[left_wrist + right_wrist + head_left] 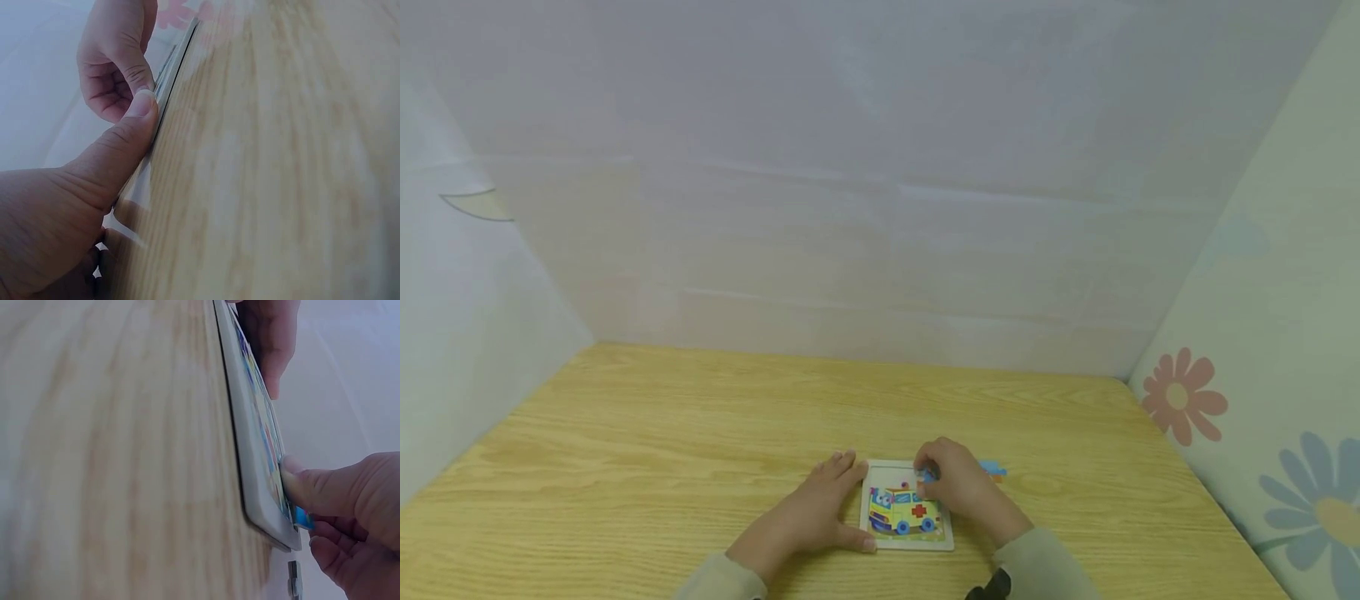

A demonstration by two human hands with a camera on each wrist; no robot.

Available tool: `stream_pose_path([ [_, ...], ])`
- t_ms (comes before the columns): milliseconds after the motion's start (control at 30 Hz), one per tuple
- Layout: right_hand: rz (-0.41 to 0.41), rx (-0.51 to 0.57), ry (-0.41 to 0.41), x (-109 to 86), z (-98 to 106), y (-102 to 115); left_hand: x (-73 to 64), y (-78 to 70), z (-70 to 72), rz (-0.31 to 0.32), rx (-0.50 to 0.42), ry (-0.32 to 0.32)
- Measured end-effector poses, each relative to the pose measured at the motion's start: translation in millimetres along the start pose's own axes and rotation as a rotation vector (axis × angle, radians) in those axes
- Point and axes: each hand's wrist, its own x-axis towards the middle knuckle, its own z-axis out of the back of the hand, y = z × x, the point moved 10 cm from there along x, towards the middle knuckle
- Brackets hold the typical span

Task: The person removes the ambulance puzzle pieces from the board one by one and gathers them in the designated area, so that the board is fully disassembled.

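A puzzle board (951,533) with a pale frame lies flat, showing a yellow ambulance picture with a red cross; its upper part is bare. My left hand (820,508) rests along the board's left side, fingers fairly straight and thumb touching the near left corner. In the left wrist view, the left thumb (112,147) lies against the frame's edge. Over the board's upper right part, my right hand (958,483) pinches a blue puzzle piece (303,517) between thumb and curled fingers. Much of this piece is hidden by the fingers.
Further blue and orange puzzle pieces (994,469) lie on the wooden table (662,450) just beyond the right hand. Pale sheets surround the table at the back and sides, the right one (1262,333) printed with flowers.
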Motion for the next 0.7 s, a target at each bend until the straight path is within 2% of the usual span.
stream_pose_path([
  [367,-0.002,0.035,-0.052,-3.0,2,-7,-0.7,-2.8,0.5,-0.005,0.006,-0.001],
  [533,-0.011,0.095,-0.046,-7.1,-1,-13,-1.2,-5.1,0.8,-0.010,0.017,0.001],
  [700,-0.024,0.104,-0.049,-8.6,-5,-15,-2.1,-5.3,1.9,-0.019,0.019,0.000],
])
